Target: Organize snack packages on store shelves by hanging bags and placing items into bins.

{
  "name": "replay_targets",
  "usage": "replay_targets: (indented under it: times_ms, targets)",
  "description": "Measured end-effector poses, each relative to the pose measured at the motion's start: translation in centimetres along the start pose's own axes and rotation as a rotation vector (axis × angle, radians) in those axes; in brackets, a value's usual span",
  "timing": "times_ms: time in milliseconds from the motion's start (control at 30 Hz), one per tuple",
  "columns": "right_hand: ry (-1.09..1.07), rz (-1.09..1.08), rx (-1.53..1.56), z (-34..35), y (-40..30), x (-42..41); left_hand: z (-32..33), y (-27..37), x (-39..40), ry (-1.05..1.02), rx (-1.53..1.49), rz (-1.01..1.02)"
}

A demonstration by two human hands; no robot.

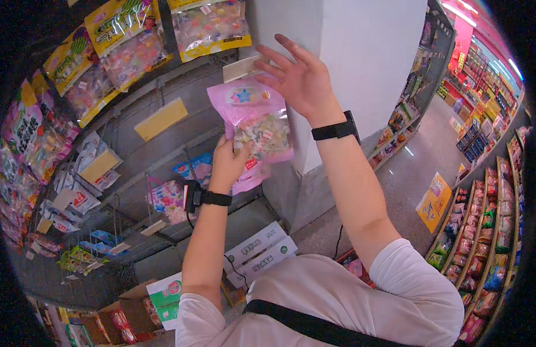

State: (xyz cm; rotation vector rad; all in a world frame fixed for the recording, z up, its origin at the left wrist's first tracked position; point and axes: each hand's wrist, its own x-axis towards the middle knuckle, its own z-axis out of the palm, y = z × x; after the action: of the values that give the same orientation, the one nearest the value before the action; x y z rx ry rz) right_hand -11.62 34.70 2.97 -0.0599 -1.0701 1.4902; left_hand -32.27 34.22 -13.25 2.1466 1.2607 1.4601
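Note:
A pink candy bag (261, 130) with a clear window and a blue star hangs upright at the end of the display rack, beside a white pillar. My left hand (232, 162) grips its lower left side, thumb in front; part of another pink bag (252, 175) shows below it. My right hand (296, 76) is raised at the bag's upper right corner, fingers spread, palm partly turned to me, holding nothing. Behind those fingers is a cream label holder (242, 68) on the front of a hook. Whether the fingers touch it, I cannot tell.
Yellow-topped candy bags (129, 47) hang at upper left. Bare hooks carry label holders such as this one (161, 119). The white pillar (359, 65) stands right of the bag. White cartons (259, 251) sit low before me. Stocked shelves (484, 234) line the aisle (402, 173) at right.

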Motion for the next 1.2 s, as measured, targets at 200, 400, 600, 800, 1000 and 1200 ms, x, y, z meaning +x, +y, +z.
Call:
replay_targets:
  times_ms: [200,400,600,800,1000,1200]
  targets:
    - [0.006,0.006,-0.009,0.1,-0.1,-0.1,-0.1,0.9,-0.3,-0.014,-0.017,-0.010]
    - [-0.015,0.006,-0.007,-0.2,0.0,0.0,0.3,1.6,-0.6,0.048,-0.140,-0.053]
    - [-0.022,-0.006,-0.015,-0.3,0.3,0.2,0.4,0.9,0.6,0.021,-0.009,-0.075]
    - [-0.037,-0.020,-0.002,-0.7,0.3,0.5,0.6,0.1,0.2,0.045,-0.080,-0.050]
    - [-0.042,-0.027,0.005,-0.8,0.5,0.3,0.8,0.8,-0.4,0.078,-0.123,-0.108]
    - [0.009,-0.088,-0.027,-0.7,1.3,-0.1,0.6,1.3,0.0,0.086,-0.198,-0.129]
